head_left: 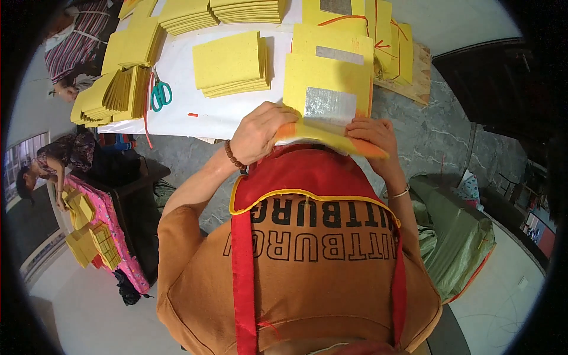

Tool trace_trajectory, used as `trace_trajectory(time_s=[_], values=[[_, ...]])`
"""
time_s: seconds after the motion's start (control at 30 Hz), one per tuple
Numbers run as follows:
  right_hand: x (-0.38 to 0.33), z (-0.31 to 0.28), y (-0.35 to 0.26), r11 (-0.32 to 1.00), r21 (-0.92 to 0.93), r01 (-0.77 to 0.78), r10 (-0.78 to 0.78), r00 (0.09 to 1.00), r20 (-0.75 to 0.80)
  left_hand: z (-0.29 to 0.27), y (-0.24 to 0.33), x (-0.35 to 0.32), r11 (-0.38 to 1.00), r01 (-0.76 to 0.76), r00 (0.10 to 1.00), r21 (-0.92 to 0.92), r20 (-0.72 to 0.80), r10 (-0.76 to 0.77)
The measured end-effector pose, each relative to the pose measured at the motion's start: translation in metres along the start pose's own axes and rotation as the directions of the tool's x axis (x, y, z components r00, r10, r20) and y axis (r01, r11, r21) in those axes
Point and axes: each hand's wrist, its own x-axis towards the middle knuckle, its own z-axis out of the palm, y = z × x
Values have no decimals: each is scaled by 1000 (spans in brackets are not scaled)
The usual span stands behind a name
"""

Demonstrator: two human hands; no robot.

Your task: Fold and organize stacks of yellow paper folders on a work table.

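Observation:
My left hand and my right hand grip the near edge of a yellow joss paper sheet from its two sides. A silver foil rectangle lies on the middle of this sheet. Between my hands the near edge is curled up into a fold, with orange colour at both ends. The fingers of both hands are bent onto the paper; the thumbs are partly hidden. Farther back, more yellow sheets with silver patches lie overlapping beneath it.
On the white table are a neat yellow paper stack, green-handled scissors and a small red strip. Fanned stacks line the left; tied bundles stand right. Another person handles yellow paper on a pink-covered table.

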Motion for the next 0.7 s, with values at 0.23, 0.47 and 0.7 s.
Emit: trace_trajectory(time_s=[0.23,0.47,0.7], values=[[24,13,-13,758,448,-474,559,826,-72,13,-8,15,840,468,862,-276,-67,-502],[33,26,-4,697,593,-403,619,756,-215,25,-20,25,568,587,721,-577,55,-690],[38,25,-1,671,585,-455,657,732,-184,31,-33,28,621,618,715,-482,16,-699]])
